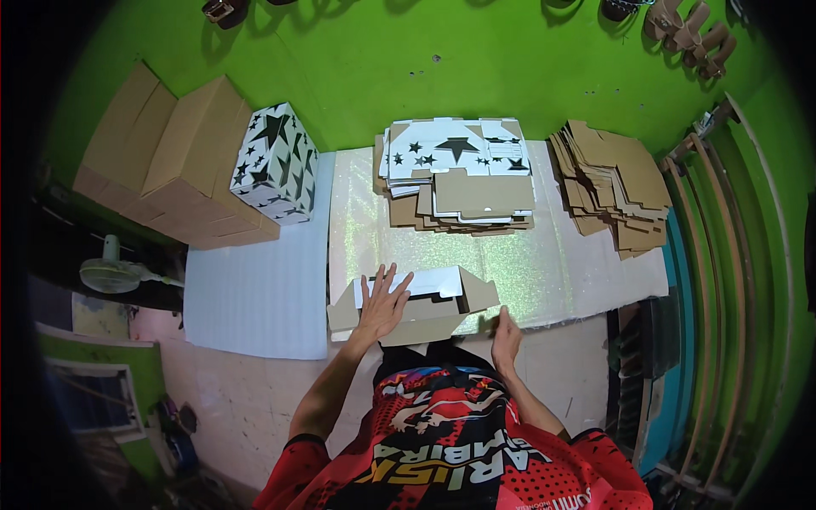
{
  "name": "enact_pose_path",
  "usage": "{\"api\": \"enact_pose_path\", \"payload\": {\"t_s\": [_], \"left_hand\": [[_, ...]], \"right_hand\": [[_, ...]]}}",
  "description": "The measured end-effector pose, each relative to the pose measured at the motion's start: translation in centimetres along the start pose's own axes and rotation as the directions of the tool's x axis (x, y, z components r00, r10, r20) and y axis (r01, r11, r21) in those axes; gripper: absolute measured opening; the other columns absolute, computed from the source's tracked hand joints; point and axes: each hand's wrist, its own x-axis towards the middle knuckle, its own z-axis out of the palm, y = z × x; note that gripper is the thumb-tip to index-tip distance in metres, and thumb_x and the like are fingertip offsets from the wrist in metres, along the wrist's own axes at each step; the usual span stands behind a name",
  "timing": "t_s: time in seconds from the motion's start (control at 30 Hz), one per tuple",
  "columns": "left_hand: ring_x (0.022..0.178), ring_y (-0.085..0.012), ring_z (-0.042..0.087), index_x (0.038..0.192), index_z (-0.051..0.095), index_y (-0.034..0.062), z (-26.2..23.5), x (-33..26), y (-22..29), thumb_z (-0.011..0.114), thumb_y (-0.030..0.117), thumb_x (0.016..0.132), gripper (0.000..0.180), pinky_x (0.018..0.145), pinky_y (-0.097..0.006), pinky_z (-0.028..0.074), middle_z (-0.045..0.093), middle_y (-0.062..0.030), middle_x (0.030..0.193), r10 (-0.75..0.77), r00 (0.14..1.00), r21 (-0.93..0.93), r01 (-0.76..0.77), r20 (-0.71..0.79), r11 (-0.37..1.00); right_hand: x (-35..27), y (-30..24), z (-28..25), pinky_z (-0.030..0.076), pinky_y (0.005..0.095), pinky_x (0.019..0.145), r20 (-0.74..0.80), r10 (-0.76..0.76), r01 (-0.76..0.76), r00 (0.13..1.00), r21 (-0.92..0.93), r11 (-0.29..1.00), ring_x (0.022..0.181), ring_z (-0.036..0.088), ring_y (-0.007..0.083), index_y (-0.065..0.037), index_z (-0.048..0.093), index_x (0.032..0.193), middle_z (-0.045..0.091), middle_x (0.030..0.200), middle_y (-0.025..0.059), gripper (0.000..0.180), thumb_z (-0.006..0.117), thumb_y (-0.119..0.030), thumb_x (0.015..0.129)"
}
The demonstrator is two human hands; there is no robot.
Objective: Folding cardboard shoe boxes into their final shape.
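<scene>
A partly folded cardboard box (425,331), brown on its near side with a white far flap (435,280), lies at the table's near edge with its top open. My left hand (384,308) rests flat over the box's left part, fingers spread across the white flap. Just right of the box, my right hand (506,340) is held edge-on with a finger pointing up and nothing visible in it. Its other fingers are partly hidden. Brown side flaps (482,297) stick out at both ends of the box.
Behind the box lies a stack of flat white-and-brown cartons (484,194) with black stars. More flat brown cardboard (625,174) is piled at the right. Folded boxes (191,157) and a starred box (274,166) stand at the left, near a fan (110,274). Wooden rails (722,255) line the right.
</scene>
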Motion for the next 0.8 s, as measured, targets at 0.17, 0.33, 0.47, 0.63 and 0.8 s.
{"api": "enact_pose_path", "payload": {"t_s": [0.17, 0.33, 0.47, 0.63, 0.8], "left_hand": [[0.154, -0.0359, 0.035, 0.158, 0.05, 0.0358, -0.9, 0.6, -0.3, 0.049, 0.043, 0.11, 0.049, 0.124, -0.071, 0.007, 0.044, -0.0151, 0.162, -0.007, 1.0, -0.005, 0.007, -0.017, 1.0], [0.137, -0.0313, 0.054, 0.155, 0.054, 0.0345, -2.2, -0.6, -2.3, 0.059, 0.044, 0.105, 0.051, 0.12, -0.072, 0.023, 0.06, -0.0137, 0.143, -0.117, 0.99, -0.011, 0.117, -0.079, 0.993], [0.099, -0.0379, 0.073, 0.161, 0.045, 0.027, -5.5, -1.8, -3.3, 0.067, 0.049, 0.097, 0.071, 0.1, -0.056, 0.051, 0.076, -0.0147, 0.1, -0.285, 0.958, 0.015, 0.284, 0.028, 0.959], [0.098, -0.0393, 0.075, 0.169, 0.025, 0.02, -2.9, -6.3, -4.0, 0.069, 0.05, 0.096, 0.09, 0.095, -0.054, 0.055, 0.079, -0.0148, 0.101, -0.179, 0.953, -0.284, 0.247, 0.244, 0.926], [0.118, -0.0441, 0.064, 0.168, 0.019, 0.0083, -0.6, -6.4, 2.1, 0.072, 0.05, 0.093, 0.101, 0.106, -0.053, 0.05, 0.067, -0.0247, 0.128, -0.176, 0.953, -0.167, 0.221, 0.246, 0.961]], "right_hand": [[-2.6, -3.6, 2.4, 0.054, 0.032, 0.074, 0.699, 0.202, -0.126, 0.686, -0.159, 0.979, 0.073, 0.069, 0.0149, -0.001, 0.076, 0.095, 0.072, 0.08, 0.0064, 0.086, 0.052, -0.083, 0.094], [0.0, -6.9, 6.2, 0.056, 0.042, 0.088, 0.636, 0.118, 0.088, 0.763, -0.284, 0.955, 0.092, 0.076, 0.0309, -0.006, 0.078, 0.113, 0.078, 0.096, 0.0154, 0.068, 0.06, -0.067, 0.087], [4.2, -12.1, 7.8, 0.056, 0.0509, 0.09, 0.591, -0.075, 0.386, 0.803, -0.421, 0.82, 0.096, 0.075, 0.0408, -0.006, 0.077, 0.109, 0.078, 0.102, 0.0203, 0.055, 0.058, -0.054, 0.089], [5.5, -19.2, 12.8, 0.057, 0.0572, 0.086, 0.645, -0.437, 0.764, 0.627, -0.397, 0.509, 0.093, 0.074, 0.0469, -0.003, 0.075, 0.104, 0.076, 0.1, 0.0234, 0.03, 0.063, -0.026, 0.089], [5.1, -20.0, 18.2, 0.036, 0.0604, 0.116, 0.684, -0.664, 0.937, 0.301, -0.343, 0.071, 0.124, 0.062, 0.0342, -0.01, 0.078, 0.109, 0.07, 0.123, 0.0135, 0.025, 0.064, -0.01, 0.089]]}}
